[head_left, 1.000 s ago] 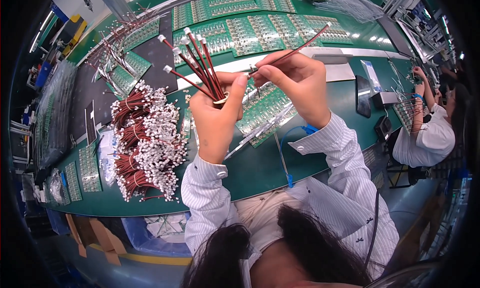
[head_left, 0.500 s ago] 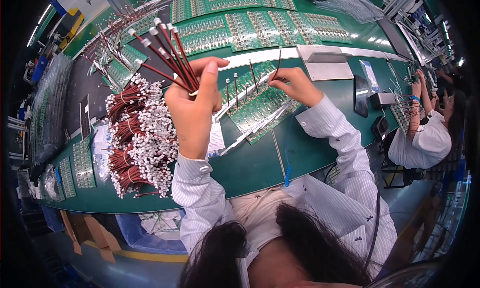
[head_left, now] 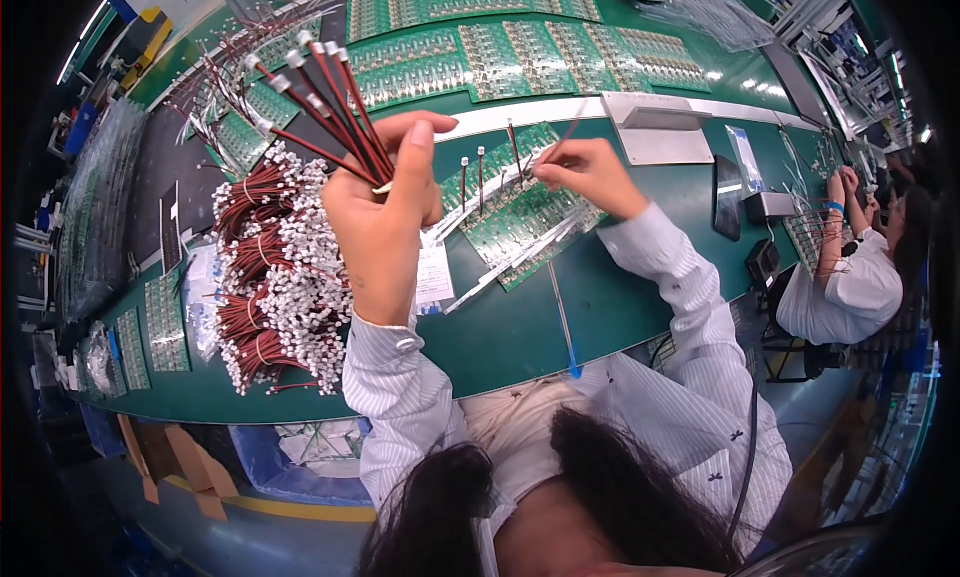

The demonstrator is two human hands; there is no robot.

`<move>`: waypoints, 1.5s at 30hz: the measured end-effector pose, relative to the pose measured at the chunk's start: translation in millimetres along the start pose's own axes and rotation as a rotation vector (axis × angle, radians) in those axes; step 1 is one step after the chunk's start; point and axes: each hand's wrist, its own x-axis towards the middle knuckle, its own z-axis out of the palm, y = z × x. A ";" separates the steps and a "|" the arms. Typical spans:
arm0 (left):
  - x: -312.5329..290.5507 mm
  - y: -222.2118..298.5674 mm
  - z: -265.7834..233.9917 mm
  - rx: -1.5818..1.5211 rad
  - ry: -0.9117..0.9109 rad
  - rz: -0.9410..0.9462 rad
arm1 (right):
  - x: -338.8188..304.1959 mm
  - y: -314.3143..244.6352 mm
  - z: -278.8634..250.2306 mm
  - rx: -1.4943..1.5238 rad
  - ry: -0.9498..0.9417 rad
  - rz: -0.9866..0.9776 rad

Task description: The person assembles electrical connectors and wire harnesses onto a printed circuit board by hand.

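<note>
A bunch of red-and-black connector cables (head_left: 335,117) with white plugs fans upward from my left hand (head_left: 385,207), whose fingers are closed round it. My right hand (head_left: 590,175) pinches a single thin cable (head_left: 570,132), blurred and leaning right, over a green circuit board panel (head_left: 520,237). Whether its lower end touches the panel is hidden by the fingers. Several cables stand upright along the panel's upper left part, left of my right hand. White strips lie across the panel.
Banded cable bundles (head_left: 265,277) are heaped at the left on the green table (head_left: 500,342). More circuit board panels (head_left: 530,62) lie at the back. A metal bracket (head_left: 655,127), a phone (head_left: 727,197) and a small box (head_left: 770,205) are to the right. A co-worker (head_left: 850,267) sits at far right.
My right hand has shifted slightly down and left against the panel, and its cable has gone from upright to leaning right. My left hand still holds the bunch in nearly the same place.
</note>
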 end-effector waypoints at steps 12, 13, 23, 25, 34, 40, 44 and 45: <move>-9.6 -5.6 8.4 0.253 -0.190 -0.102 | -23.8 -90.9 25.9 0.500 0.031 -0.264; -9.4 -4.5 6.0 0.303 -0.213 -0.101 | -23.7 -90.6 27.0 0.509 0.008 -0.239; -10.2 9.6 -8.4 0.322 -0.152 -0.032 | -35.2 -74.3 -24.8 0.679 0.028 -0.220; -10.3 9.2 -7.7 0.332 -0.157 -0.002 | -35.2 -79.0 -26.4 0.665 0.014 -0.233; -10.1 12.1 -5.6 0.361 -0.056 0.109 | -40.8 -94.0 -23.0 0.025 -0.223 -0.267; -11.4 10.2 -2.3 0.498 -0.085 0.155 | -36.6 -95.4 4.1 -0.440 -0.292 -0.434; -9.9 9.6 -5.1 0.486 -0.085 0.142 | -32.9 -89.5 9.4 -0.388 -0.304 -0.294; -8.1 8.2 -5.0 0.486 -0.088 0.139 | -29.6 -80.4 6.2 -0.408 -0.239 -0.325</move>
